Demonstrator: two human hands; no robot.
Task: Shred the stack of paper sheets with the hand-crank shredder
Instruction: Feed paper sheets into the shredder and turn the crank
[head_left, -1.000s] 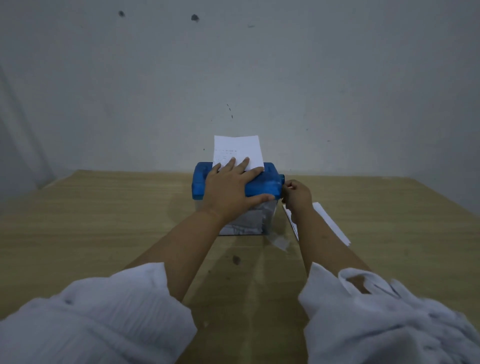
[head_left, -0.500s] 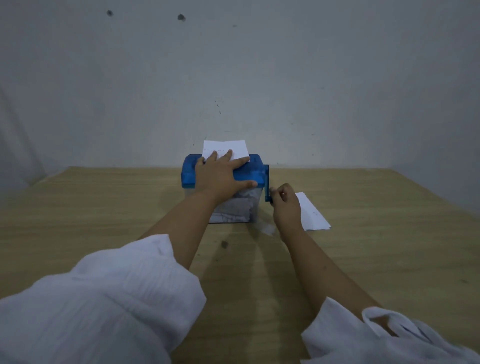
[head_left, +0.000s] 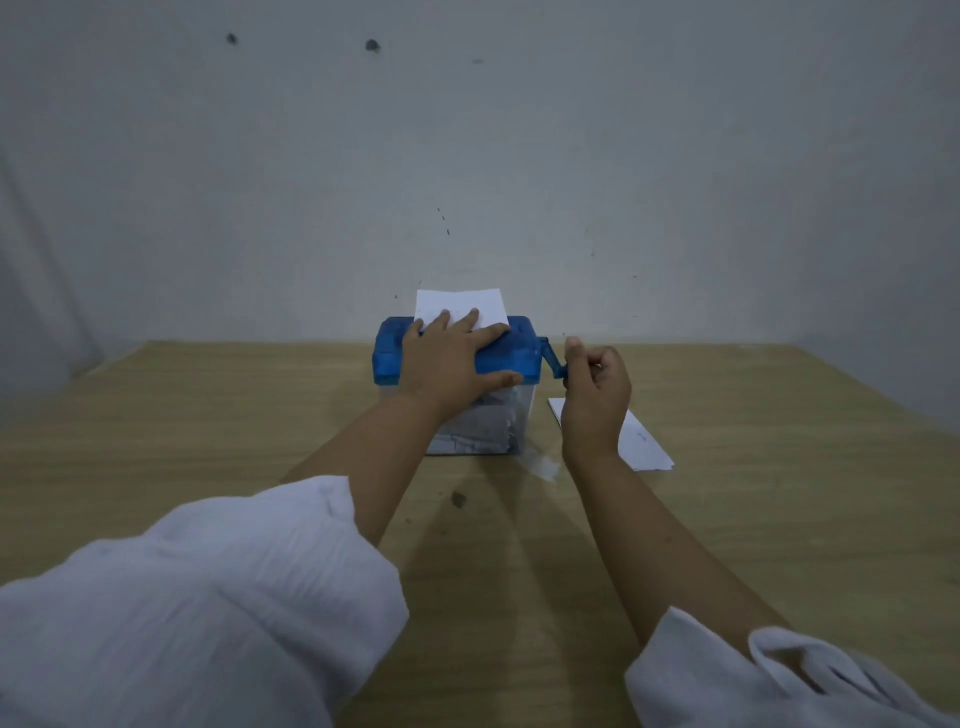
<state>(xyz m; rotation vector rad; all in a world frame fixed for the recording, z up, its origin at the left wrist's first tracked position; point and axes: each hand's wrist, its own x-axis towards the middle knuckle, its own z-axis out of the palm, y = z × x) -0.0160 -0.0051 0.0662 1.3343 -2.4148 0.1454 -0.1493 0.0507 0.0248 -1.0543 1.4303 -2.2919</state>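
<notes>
Now right hand (head_left: 597, 400) has raised crank (head_left: 554, 359).

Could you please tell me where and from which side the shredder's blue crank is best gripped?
Grip the crank at its free outer end, coming from the right: its arm juts from the right wall of the shredder, clear of the lid. The right hand pinches it there; the left hand presses flat on the lid.

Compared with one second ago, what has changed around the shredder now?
The right hand, gripping the crank, has turned it, and the sheet in the slot has sunk lower. The left hand stays pressed on the shredder; the spare sheets lie beside it.
</notes>
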